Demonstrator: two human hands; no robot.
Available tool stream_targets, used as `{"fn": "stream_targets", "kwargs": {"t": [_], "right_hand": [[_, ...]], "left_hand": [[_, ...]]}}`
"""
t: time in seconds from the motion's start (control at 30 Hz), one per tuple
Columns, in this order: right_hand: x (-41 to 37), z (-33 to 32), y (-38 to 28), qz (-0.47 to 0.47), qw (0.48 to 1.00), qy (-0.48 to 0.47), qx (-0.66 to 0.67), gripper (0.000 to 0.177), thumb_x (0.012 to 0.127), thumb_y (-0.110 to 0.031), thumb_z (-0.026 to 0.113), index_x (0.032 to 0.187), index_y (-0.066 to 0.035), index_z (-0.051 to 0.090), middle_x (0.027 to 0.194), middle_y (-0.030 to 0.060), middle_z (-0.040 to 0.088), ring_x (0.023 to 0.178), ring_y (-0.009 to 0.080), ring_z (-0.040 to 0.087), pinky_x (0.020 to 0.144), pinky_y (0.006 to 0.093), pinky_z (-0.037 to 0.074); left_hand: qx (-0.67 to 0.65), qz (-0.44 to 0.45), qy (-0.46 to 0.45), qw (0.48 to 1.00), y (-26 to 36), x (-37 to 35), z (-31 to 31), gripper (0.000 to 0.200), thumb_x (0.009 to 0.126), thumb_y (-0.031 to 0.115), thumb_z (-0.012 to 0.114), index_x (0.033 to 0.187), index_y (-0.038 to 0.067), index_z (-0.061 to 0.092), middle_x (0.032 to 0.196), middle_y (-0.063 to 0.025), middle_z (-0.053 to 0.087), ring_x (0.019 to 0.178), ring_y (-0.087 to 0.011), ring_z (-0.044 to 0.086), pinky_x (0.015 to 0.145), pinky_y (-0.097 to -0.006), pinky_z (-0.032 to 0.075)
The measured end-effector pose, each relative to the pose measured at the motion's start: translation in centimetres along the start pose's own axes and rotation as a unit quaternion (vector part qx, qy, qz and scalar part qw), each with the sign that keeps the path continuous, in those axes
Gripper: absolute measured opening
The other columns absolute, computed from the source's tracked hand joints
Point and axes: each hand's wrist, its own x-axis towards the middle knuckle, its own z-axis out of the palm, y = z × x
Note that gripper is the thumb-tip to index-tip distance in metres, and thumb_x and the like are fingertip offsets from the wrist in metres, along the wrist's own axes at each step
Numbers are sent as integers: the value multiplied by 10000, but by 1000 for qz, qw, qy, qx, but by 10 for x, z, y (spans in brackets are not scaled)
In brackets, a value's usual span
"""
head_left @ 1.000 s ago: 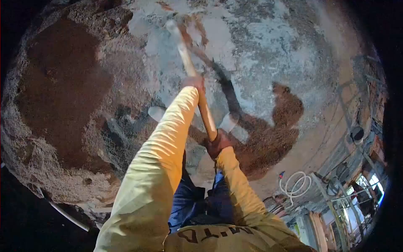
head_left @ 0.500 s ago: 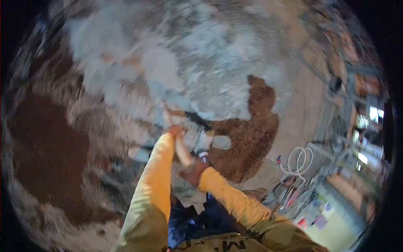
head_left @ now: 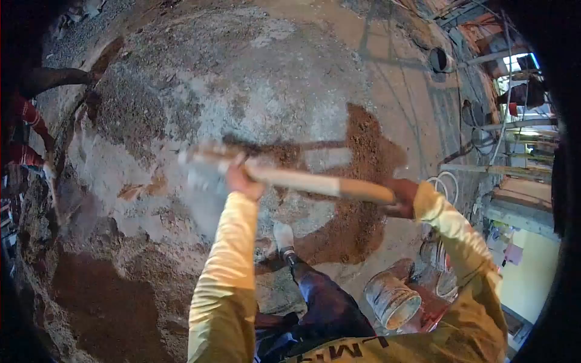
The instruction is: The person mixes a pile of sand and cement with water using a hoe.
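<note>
Both my hands grip a long-handled tool with a pale wooden handle (head_left: 302,181), held roughly level across the view above the ground. My left hand (head_left: 243,179) is wrapped round it near the head end. The right hand (head_left: 402,198) closes on the far end of the handle, at the right. Greyish and smeared by motion, the tool's head (head_left: 209,175) does not show its shape clearly. Below lies a spread of grey powdery material (head_left: 242,91) mixed with brown soil. Under the handle, a patch of darker, damp-looking soil (head_left: 363,224) stretches towards my foot (head_left: 283,236).
At the left edge stands another person with a red sleeve (head_left: 33,115), near a dark soil patch (head_left: 103,302). A dirty bucket (head_left: 393,299) lies at my lower right, close to a coiled white hose (head_left: 446,181). Poles (head_left: 520,123) and a pipe opening (head_left: 440,59) line the right side.
My hands have moved far apart, the right one swinging out to the right. The tool has gone from steep to nearly level. My view has shifted, bringing the other person in.
</note>
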Motion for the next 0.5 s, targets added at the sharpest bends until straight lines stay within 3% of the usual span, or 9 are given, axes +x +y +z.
{"fn": "stream_targets", "kwargs": {"t": [0.03, 0.17, 0.27, 0.33, 0.37, 0.4, 0.43, 0.47, 0.5], "right_hand": [[-19, -12, 7, 64, 997, 36, 18, 494, 696, -208, 662, 1133, -62, 485, 948, 176, 589, 892, 305, 584, 741, 375, 458], [-19, -10, 68, 217, 970, 107, -22, 443, 671, -178, 684, 1069, -68, 525, 975, 177, 590, 889, 333, 582, 748, 389, 462], [14, 6, 119, 210, 971, 84, -72, 416, 659, -195, 694, 1034, -76, 556, 965, 178, 601, 894, 349, 579, 754, 398, 462], [33, 36, 116, 132, 988, 85, -7, 416, 650, -217, 702, 1023, -84, 572, 939, 178, 610, 891, 353, 579, 755, 406, 459], [47, 55, 90, 187, 981, -27, -38, 404, 650, -243, 704, 1000, -85, 580, 927, 178, 615, 887, 349, 581, 751, 410, 459], [48, 75, 59, 134, 987, -81, -45, 416, 650, -267, 689, 1009, -95, 570, 932, 165, 616, 872, 344, 585, 745, 415, 463], [48, 96, 28, 79, 987, -133, -47, 428, 650, -292, 674, 1018, -104, 559, 937, 152, 617, 858, 338, 590, 738, 420, 466], [43, 171, 41, -5, 997, -72, 41, 453, 652, -321, 674, 1039, -119, 550, 949, 150, 616, 859, 341, 590, 741, 419, 467], [35, 195, -3, 27, 987, -72, 143, 381, 690, -314, 661, 973, -73, 578, 902, 165, 615, 832, 344, 585, 726, 400, 464]], "left_hand": [[-66, -19, -162, 984, -15, 51, -10, 144, 821, 217, 516, 850, 78, 489, 722, -59, 480, 668, -224, 493, 714, -373, 463], [-38, 34, -21, 998, -61, 81, 97, 164, 802, 178, 571, 849, 78, 449, 727, -48, 464, 615, -210, 470, 641, -357, 461], [-39, 56, -95, 993, -49, 91, 86, 185, 783, 194, 598, 830, 77, 463, 707, -46, 456, 648, -214, 485, 651, -341, 455], [-8, 63, -67, 996, -28, 70, 52, 144, 828, 182, 530, 861, 75, 441, 708, -35, 419, 579, -191, 424, 633, -356, 443], [24, 72, -4, 997, -15, 52, 24, 220, 848, 181, 482, 1016, 42, 447, 856, -69, 499, 736, -207, 494, 722, -368, 455], [148, 141, 30, 979, -7, 39, -11, 397, 858, 189, 446, 1221, 46, 370, 1097, -117, 510, 986, -228, 490, 833, -398, 441], [227, 93, -85, 966, 29, 93, -135, 495, 860, 193, 424, 1321, 80, 285, 1308, -150, 380, 1145, -279, 411, 932, -449, 378], [192, 85, 11, 978, 40, 61, -157, 374, 856, 228, 428, 1193, 76, 368, 1123, -110, 439, 1033, -253, 452, 915, -427, 382], [155, 75, 108, 979, 46, 23, -172, 286, 852, 264, 432, 1064, 72, 451, 937, -70, 498, 921, -227, 493, 899, -405, 386]]}}
